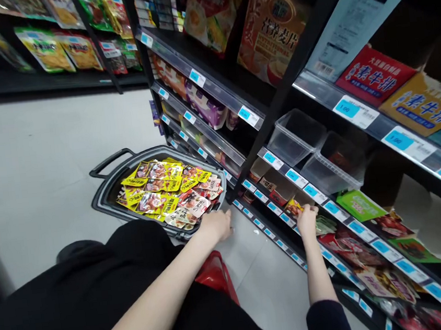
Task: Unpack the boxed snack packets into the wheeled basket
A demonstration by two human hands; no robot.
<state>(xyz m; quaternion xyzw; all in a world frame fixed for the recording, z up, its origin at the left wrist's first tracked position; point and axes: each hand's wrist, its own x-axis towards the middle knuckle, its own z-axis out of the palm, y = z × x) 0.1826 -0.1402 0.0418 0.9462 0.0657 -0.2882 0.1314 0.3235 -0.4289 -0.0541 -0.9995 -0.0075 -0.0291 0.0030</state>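
A dark shopping basket [105, 190] on the floor holds several small yellow and red snack packets [166, 191]. My left hand [217, 224] rests at the basket's near right rim beside the packets, its fingers curled; what they hold is hidden. My right hand [307, 220] reaches into a lower shelf [297, 180] of the rack, fingers closed around a small packet [295, 208] among the goods there.
Black shelving with blue price tags [346, 108] runs along the right, stocked with snack bags and two clear plastic bins [294, 136]. A red object [216, 275] lies under my left arm. More shelves stand at the far left across the grey floor.
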